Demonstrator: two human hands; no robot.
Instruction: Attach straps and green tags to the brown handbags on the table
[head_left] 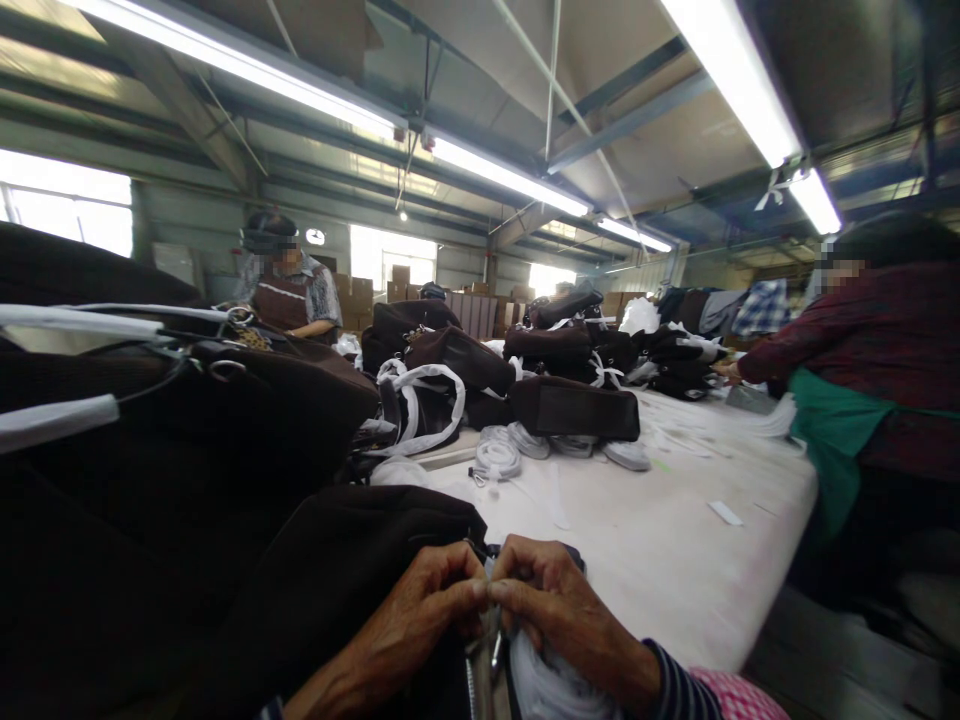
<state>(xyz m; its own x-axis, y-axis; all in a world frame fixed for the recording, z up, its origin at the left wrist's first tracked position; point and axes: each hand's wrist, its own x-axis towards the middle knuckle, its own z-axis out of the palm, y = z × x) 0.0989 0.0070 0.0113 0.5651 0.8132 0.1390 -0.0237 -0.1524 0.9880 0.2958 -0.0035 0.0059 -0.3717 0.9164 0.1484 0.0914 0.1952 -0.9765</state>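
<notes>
My left hand (pixel 442 590) and my right hand (pixel 544 595) meet low in the middle of the head view, both closed in a pinch with the thumb tips touching. What is between the fingertips is too small and covered to make out. Just beneath them runs an open zipper (pixel 471 685) of a dark bag, with a metal clip (pixel 496 650) hanging beside it. A bundle of white-wrapped strap (pixel 555 680) lies under my right hand. A large black bag (pixel 360 540) rests against the left side of my left hand.
Dark bags (pixel 574 408) with white-wrapped handles are piled along the pale table (pixel 675 530). Coiled wrapped straps (pixel 495 455) lie before them. A tall bag stack (pixel 112 480) fills the left. One person (pixel 289 285) stands behind the pile; another, in a green apron (pixel 840 430), is at right.
</notes>
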